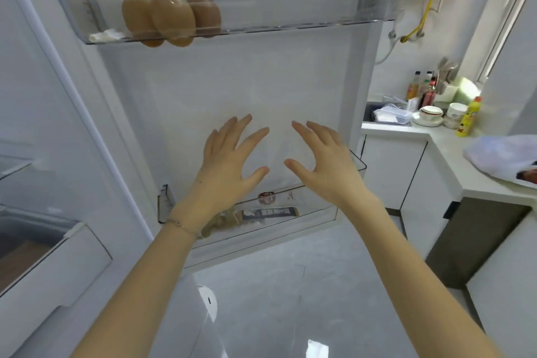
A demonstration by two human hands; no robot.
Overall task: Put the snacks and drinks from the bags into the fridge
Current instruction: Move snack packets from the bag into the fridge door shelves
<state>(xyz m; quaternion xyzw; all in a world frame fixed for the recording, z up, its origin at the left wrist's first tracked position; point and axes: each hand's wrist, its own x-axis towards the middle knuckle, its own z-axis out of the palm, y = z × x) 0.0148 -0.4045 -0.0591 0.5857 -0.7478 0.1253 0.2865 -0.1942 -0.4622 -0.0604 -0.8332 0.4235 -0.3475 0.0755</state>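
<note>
Both hands spread open in front of the fridge door (247, 81), just above the lower door bin (316, 213).

The left hand (229, 160) and right hand (322, 166) hover side by side above the bin, palms toward the door, fingers wide and lightly bent, thumbs pointing at each other with a gap between; neither grips anything that can be made out. A thin bracelet (180, 225) circles the left wrist, in front of the bin's left end. Inside the bin lie snack packets (267, 212), one dark with white lettering. High above the bin, an upper door bin (290, 9) holds three brown oval items (171, 16). Right of the bin, a counter (444, 154) carries a pale bag (499, 160).
</note>
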